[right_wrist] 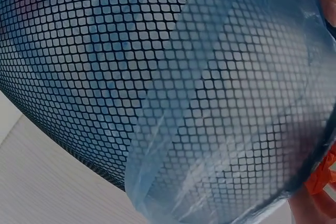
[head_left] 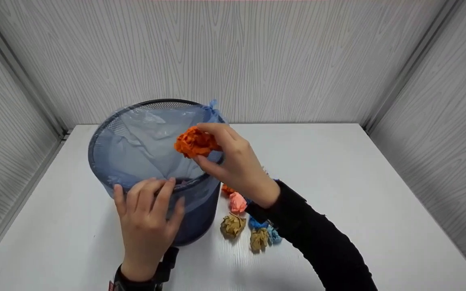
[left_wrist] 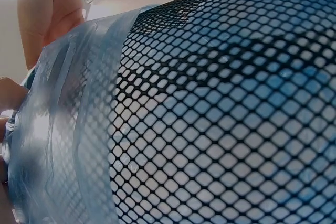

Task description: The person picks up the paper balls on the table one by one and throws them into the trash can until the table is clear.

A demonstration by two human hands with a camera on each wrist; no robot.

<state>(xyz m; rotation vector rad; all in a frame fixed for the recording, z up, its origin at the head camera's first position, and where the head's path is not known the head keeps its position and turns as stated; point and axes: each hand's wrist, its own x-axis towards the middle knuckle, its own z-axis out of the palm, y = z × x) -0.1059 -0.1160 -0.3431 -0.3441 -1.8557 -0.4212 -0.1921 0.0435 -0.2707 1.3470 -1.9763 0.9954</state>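
Note:
A black mesh wastebasket point(head_left: 198, 220) stands left of centre, lined with a translucent blue plastic bag point(head_left: 144, 149) folded over its rim. My left hand point(head_left: 146, 216) holds the near rim, fingers over the edge and thumb on the outside. Between the thumb and fingers of my right hand point(head_left: 237, 155) is a crumpled orange paper ball point(head_left: 194, 142), held above the right side of the basket's mouth. In the right wrist view, part of the orange ball point(right_wrist: 321, 176) shows beyond the rim. The mesh wall point(left_wrist: 226, 129) fills most of the left wrist view.
Several crumpled paper balls lie on the white table point(head_left: 338, 194) right of the basket, including a pink one point(head_left: 238, 203), a brown one point(head_left: 233, 225) and a light blue one point(head_left: 274, 235). My right forearm partly covers the pile. Grey wood-grain panels point(head_left: 297, 60) enclose the table.

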